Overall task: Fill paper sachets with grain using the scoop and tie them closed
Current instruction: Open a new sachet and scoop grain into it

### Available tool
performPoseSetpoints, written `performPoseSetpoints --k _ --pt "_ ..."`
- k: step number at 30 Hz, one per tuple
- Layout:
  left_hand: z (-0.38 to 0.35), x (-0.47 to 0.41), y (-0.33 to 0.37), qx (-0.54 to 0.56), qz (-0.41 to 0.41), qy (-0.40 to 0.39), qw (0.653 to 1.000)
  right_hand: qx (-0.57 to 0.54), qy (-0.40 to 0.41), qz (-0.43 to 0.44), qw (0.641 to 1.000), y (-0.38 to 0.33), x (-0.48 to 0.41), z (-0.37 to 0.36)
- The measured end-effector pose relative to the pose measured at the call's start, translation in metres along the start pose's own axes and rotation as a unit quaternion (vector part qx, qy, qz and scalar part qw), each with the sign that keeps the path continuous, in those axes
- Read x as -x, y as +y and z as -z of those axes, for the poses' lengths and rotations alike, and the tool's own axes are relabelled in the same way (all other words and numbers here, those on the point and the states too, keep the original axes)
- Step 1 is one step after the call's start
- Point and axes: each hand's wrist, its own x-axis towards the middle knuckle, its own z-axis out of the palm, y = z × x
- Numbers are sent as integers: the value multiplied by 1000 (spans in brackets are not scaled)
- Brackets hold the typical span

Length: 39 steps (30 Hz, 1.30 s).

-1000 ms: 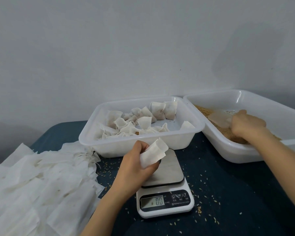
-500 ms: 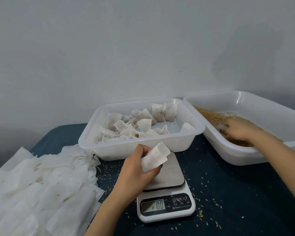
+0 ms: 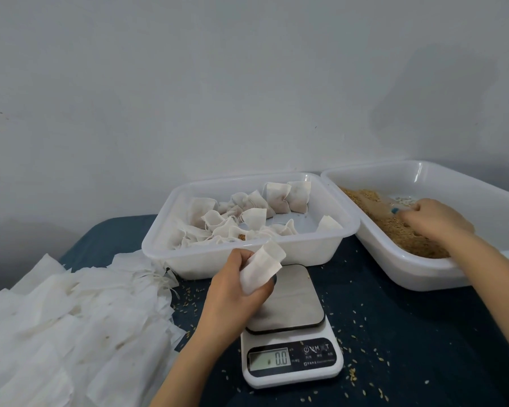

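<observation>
hidden, cut off

the right hand [image 3: 435,220] mostly covers the scoop [image 3: 387,202] — its grip can't be told. the grain tray [image 3: 453,277] runs off the right edge, the empty-sachet pile [image 3: 71,324] off left and bottom. scale [image 3: 291,374] button labels — too small to read.

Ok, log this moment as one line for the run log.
step: scooping grain | left hand: holds open sachet near scale | right hand: grips scoop in grain tray | scale: reads zero
</observation>
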Motion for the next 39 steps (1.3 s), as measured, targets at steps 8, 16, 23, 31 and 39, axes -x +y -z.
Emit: performPoseSetpoints --k 8,16,23,31,39 --pt "3 -2 2 39 28 12 999 2 51 21 998 0 1 2" --pt "3 -4 1 41 37 5 998 -46 98 171 979 -6 7 -2" --pt "3 -4 -3 6 16 6 1000 -125 76 321 936 -24 31 4" --pt "5 -4 -4 -3 25 40 999 -100 11 453 886 -50 58 11" --pt "5 -4 -6 -23 6 70 997 -33 8 514 857 -65 67 20"
